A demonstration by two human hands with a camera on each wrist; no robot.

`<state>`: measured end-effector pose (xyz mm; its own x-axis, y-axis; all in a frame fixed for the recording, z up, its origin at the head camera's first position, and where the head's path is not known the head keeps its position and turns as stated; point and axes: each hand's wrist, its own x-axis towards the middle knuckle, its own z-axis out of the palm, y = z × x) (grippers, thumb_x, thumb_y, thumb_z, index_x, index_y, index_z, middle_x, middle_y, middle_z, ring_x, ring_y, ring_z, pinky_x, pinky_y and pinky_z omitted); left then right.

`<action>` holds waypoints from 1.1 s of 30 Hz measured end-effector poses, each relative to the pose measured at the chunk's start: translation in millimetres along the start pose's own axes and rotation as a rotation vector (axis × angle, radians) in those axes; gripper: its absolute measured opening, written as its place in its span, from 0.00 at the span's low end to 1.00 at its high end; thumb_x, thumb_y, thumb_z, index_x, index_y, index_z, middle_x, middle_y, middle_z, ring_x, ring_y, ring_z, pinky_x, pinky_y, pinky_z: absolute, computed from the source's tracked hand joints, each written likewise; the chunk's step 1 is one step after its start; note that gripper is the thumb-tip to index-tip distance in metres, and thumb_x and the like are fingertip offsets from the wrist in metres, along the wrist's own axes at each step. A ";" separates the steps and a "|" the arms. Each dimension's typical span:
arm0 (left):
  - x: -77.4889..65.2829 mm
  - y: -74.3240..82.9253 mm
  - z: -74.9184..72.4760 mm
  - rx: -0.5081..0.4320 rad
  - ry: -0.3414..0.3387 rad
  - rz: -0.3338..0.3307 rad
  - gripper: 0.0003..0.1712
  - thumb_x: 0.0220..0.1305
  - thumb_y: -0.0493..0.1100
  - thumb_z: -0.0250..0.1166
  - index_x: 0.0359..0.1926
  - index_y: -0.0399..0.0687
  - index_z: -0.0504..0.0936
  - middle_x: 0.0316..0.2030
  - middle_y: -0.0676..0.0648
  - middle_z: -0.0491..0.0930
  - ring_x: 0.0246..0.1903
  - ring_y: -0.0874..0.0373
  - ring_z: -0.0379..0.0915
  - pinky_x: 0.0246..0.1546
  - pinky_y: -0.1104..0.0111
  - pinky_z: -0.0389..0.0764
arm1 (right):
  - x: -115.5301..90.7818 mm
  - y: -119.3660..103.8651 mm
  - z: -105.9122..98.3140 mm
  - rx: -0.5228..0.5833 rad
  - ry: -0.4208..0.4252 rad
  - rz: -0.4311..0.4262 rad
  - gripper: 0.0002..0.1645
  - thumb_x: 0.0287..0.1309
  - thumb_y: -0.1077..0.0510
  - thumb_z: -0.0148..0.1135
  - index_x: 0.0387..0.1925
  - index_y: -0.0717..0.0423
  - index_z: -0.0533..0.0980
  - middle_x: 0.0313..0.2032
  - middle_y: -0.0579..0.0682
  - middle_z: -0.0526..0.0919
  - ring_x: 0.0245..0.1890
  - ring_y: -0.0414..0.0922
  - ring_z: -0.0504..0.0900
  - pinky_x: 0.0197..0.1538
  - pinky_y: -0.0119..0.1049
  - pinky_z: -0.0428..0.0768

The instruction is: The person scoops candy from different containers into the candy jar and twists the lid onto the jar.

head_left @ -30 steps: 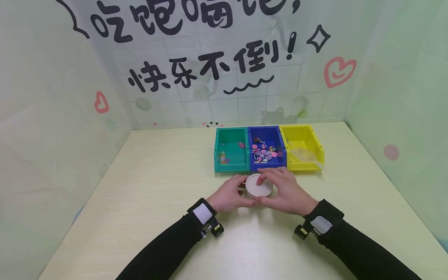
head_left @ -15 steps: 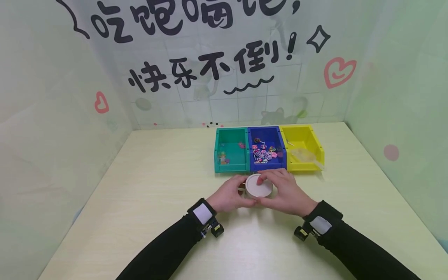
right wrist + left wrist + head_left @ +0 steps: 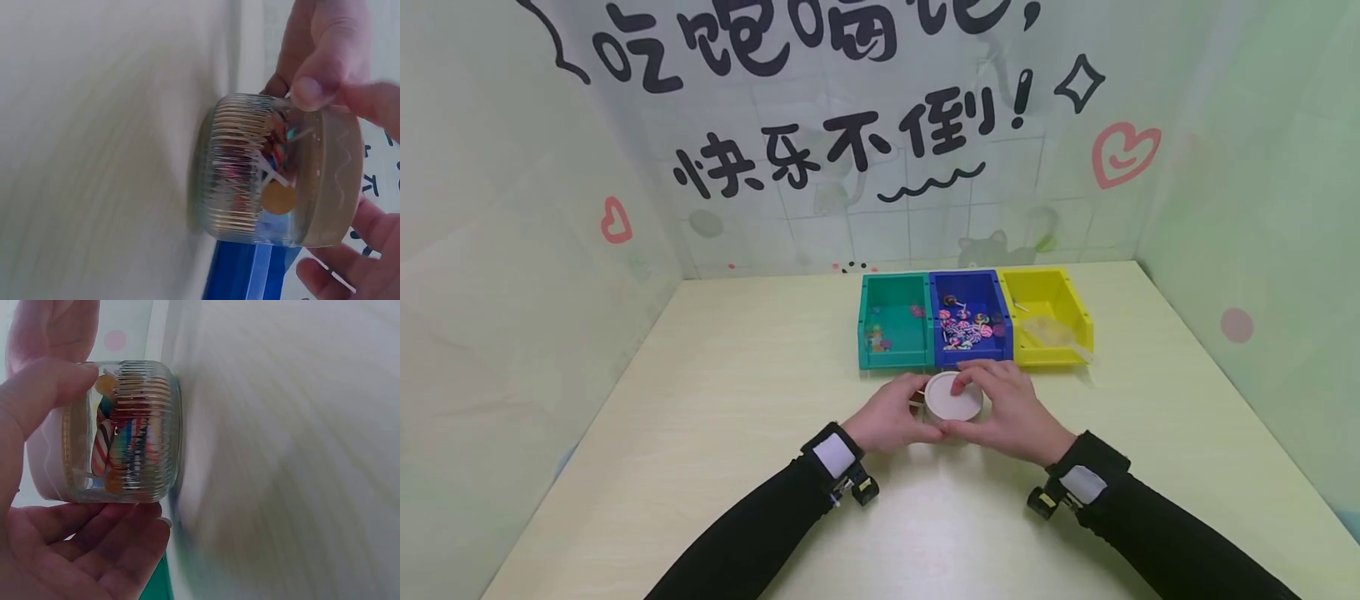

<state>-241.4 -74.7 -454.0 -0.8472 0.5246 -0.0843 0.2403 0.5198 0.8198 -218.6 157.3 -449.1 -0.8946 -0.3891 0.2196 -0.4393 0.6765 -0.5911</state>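
A squat ribbed glass jar (image 3: 147, 434) stands upright on the table, a cream-coloured lid (image 3: 953, 398) on its top. Through the glass show small striped and coloured lollipop-like pieces, thin white sticks and a round orange-brown piece. My left hand (image 3: 891, 417) grips the jar from the left, its thumb near the lid's edge and its fingers round the far side. From the right, my right hand (image 3: 1013, 417) holds the lid by its rim, with the index finger bent over the top. Both thumbs come close together at the near side.
Behind the jar, three joined bins stand in a row. The green bin (image 3: 897, 360) has a few small pieces, the blue bin (image 3: 973, 357) many mini lollipops. In the yellow bin (image 3: 1060, 287) lies a clear plastic scoop (image 3: 1049, 332). Printed curtains enclose the table (image 3: 737, 375).
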 end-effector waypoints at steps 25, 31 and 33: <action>-2.9 0.0 5.2 -0.010 0.032 0.017 0.40 0.62 0.45 0.82 0.74 0.47 0.78 0.64 0.45 0.81 0.63 0.50 0.76 0.70 0.52 0.81 | -5.8 4.6 4.3 0.054 0.005 -0.025 0.26 0.58 0.44 0.85 0.51 0.43 0.79 0.67 0.53 0.84 0.68 0.60 0.74 0.73 0.69 0.67; -7.1 4.3 3.0 0.027 0.036 0.029 0.49 0.66 0.54 0.80 0.82 0.50 0.68 0.74 0.44 0.74 0.73 0.46 0.73 0.75 0.47 0.78 | -11.9 5.3 -1.0 0.070 0.013 -0.057 0.24 0.65 0.43 0.80 0.57 0.43 0.82 0.78 0.60 0.74 0.78 0.65 0.68 0.76 0.77 0.64; -9.4 8.7 0.1 0.077 0.058 0.014 0.55 0.68 0.61 0.77 0.86 0.50 0.62 0.79 0.43 0.69 0.77 0.44 0.69 0.75 0.43 0.77 | -13.3 5.2 -5.9 0.045 0.031 -0.068 0.27 0.69 0.42 0.76 0.63 0.46 0.82 0.79 0.60 0.72 0.79 0.65 0.67 0.76 0.77 0.66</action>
<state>-231.4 -75.0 -446.1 -0.8689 0.4934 -0.0387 0.2859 0.5643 0.7745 -209.5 169.7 -450.5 -0.8651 -0.4136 0.2837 -0.4959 0.6202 -0.6078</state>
